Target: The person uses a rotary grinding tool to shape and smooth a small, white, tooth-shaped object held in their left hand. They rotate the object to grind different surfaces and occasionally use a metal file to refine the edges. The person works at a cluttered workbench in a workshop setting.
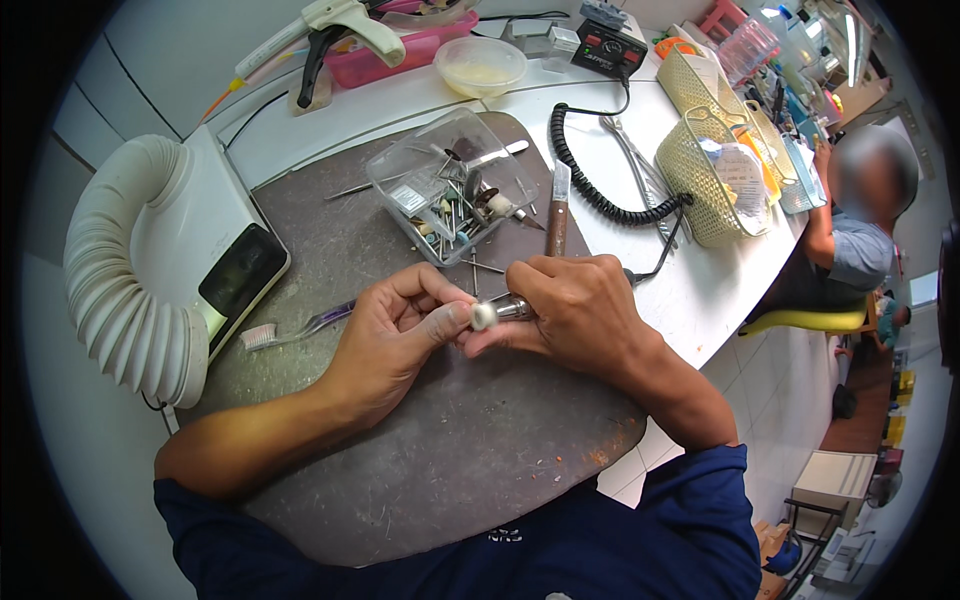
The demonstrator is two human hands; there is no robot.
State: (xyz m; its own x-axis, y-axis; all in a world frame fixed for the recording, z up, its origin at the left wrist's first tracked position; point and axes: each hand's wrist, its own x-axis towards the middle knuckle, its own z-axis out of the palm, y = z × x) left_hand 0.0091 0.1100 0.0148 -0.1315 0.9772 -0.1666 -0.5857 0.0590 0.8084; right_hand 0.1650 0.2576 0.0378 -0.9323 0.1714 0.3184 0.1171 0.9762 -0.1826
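Observation:
My right hand [590, 305] is wrapped around a metal rotary handpiece [515, 307], which points left. At its tip sits a small, round, off-white polishing wheel [484, 317]. My left hand [390, 325] is closed in a pinch right beside the wheel, thumb and fingertips pressed together. Whatever lies between them is too small or hidden to make out. Both hands are over a dark grey work mat [430, 450]. Just beyond them stands a clear plastic box [395, 165] full of burs and polishing bits. A wooden-handled knife [558, 225] lies behind my right hand.
A toothbrush [320, 320] lies left of my left hand. Further left is a white machine with a ribbed hose [125, 280]. A coiled black cord [580, 185] leads to a black control unit [610, 50]. Cream baskets [690, 150] stand at right; a person [855, 240] sits beyond.

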